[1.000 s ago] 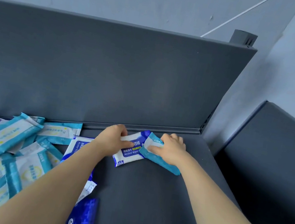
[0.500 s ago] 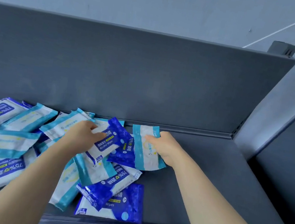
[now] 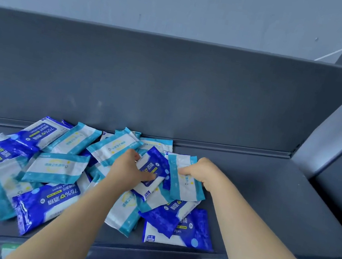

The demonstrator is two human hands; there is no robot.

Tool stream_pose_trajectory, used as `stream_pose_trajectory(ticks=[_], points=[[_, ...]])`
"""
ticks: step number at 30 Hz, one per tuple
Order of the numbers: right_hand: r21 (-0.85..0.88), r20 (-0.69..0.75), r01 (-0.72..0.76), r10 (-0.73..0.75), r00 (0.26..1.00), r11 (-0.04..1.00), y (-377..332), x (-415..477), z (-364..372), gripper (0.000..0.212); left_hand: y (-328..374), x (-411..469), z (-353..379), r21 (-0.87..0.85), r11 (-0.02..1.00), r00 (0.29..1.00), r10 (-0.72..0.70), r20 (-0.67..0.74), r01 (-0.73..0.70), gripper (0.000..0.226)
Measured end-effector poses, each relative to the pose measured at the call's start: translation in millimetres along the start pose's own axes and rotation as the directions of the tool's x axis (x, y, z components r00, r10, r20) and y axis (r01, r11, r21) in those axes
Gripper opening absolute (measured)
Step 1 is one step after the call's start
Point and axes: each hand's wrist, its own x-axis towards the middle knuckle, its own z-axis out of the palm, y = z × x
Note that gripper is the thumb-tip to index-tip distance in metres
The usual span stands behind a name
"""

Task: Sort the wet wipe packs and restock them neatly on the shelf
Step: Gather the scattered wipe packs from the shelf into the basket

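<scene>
Sorting looks barely begun: left hand (image 3: 127, 168) grips a dark blue pack (image 3: 155, 165), right hand (image 3: 201, 173) pinches a teal pack (image 3: 186, 185); left of them the heap (image 3: 56, 166) lies mixed.

The scene is viewed from a single head-worn wide-angle camera, aimed forward and down at close range onto the shelf (image 3: 266, 203); its back panel (image 3: 172, 88) is faced squarely.

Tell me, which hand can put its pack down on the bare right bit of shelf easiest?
Probably the right. The right hand grips a teal pack at the pile's edge, next to the bare shelf. The left hand holds a blue pack and would have to cross over.
</scene>
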Motion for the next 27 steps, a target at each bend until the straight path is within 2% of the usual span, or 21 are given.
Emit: stream_pose_trajectory(ticks=[4, 8, 11, 13, 15, 18, 22, 27], points=[[0.13, -0.06, 0.035, -0.027, 0.998, 0.991, 0.2, -6.1, 5.1, 0.03, -6.3, 1.0, 0.9, -0.02, 0.996, 0.995, 0.089, -0.039, -0.089, 0.056], [0.266, -0.13, 0.06, -0.026, 0.991, 0.962, -0.1, -20.1, -2.8, 0.036, -7.5, 4.4, -7.6, -0.166, 0.976, 0.989, 0.129, -0.073, -0.139, 0.055], [0.281, -0.117, 0.052, -0.02, 0.993, 0.958, 4.6, -39.5, -14.2, 0.024, -6.5, 1.2, -19.7, -0.216, 0.957, 0.979, 0.171, -0.114, -0.193, 0.043], [0.226, -0.09, 0.014, 0.007, 0.996, 0.974, 12.5, -52.4, -15.2, 0.023, -6.6, -3.3, -25.8, -0.264, 0.937, 0.971, 0.198, -0.136, -0.228, 0.039], [0.204, -0.104, -0.005, 0.027, 0.994, 0.979, 22.0, -60.6, -9.5, 0.029, -8.2, -9.2, -27.2, -0.341, 0.92, 0.981, 0.175, -0.086, -0.194, 0.035], [0.248, -0.121, -0.014, 0.045, 0.992, 0.969, 32.8, -69.8, 1.7, 0.029, -17.6, -15.3, -20.5, -0.44, 0.897, 0.993, 0.088, 0.076, -0.046, 0.027], [0.285, -0.145, 0.029, 0.013, 0.989, 0.958, 38.6, -78.2, 12.3, 0.026, -26.9, -21.7, -10.8, -0.388, 0.922, 0.981, 0.078, 0.179, -0.002, 0.02], [0.354, -0.117, 0.105, -0.067, 0.991, 0.929, 46.0, -85.1, 17.3, 0.015, -22.3, -28.8, -5.7, -0.4, 0.916, 0.978, 0.099, 0.181, -0.018, 0.042]])
